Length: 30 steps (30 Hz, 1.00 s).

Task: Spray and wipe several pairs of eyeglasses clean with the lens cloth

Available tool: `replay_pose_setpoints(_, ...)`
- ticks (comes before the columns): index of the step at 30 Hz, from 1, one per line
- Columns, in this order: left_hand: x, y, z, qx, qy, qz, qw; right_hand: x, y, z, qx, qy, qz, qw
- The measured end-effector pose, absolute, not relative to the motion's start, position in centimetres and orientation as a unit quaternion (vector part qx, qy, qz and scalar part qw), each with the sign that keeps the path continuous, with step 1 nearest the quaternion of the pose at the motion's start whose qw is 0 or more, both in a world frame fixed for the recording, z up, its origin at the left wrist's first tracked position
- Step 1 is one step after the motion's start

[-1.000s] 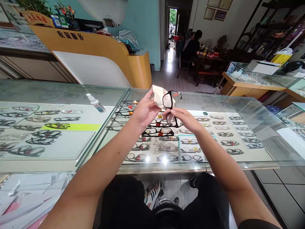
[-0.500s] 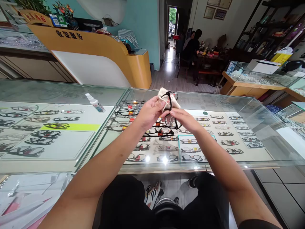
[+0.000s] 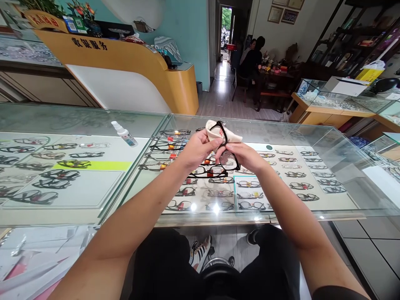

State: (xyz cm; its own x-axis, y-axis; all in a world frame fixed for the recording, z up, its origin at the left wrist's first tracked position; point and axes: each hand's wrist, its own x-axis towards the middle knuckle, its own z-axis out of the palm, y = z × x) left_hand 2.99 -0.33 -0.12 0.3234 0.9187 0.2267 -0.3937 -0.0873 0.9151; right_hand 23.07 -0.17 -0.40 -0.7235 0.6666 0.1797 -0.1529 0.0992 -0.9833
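Observation:
Above the glass counter (image 3: 281,133) I hold a pair of black-framed glasses (image 3: 230,160). My left hand (image 3: 197,151) is closed round a cream cleaning cloth (image 3: 231,134), pressed against the upper lens. My right hand (image 3: 246,156) pinches the frame of the glasses by the lower lens. Both hands are close together, held over the middle of the case.
A small white spray bottle (image 3: 125,134) lies on the glass to the left. Several pairs of spectacles (image 3: 300,175) are laid out under the glass. An orange reception desk (image 3: 125,62) stands behind. People sit at a table (image 3: 275,77) at the back. Another display case (image 3: 340,104) is at right.
The cloth and glasses have come down a little and tilted. My left hand has worked the cloth over the upper lens, and the lower lens now faces me more fully.

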Motion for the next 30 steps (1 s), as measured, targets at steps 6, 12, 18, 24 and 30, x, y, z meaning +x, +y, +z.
replay_pose_setpoints(6,3.65,-0.15,-1.07,0.506,0.303,0.618,0.52,23.1,-0.22,-0.39,-0.214,-0.711,0.601,0.297)
replay_pose_setpoints(12,3.53,-0.17,-0.47,0.487,0.285,0.615,0.551,23.22,-0.34,-0.1,-0.223,-0.698,0.613,0.296)
replay_pose_setpoints(18,3.24,0.13,-0.45,0.455,0.273,0.604,0.595,23.33,-0.12,0.1,-0.219,-0.675,0.628,0.319)
replay_pose_setpoints(24,3.32,0.05,-0.2,0.437,0.284,0.568,0.637,23.55,0.05,-0.04,-0.232,-0.71,0.588,0.31)
replay_pose_setpoints(30,3.27,-0.18,-0.33,0.456,0.272,0.549,0.645,23.46,0.21,-0.11,-0.251,-0.694,0.586,0.335)
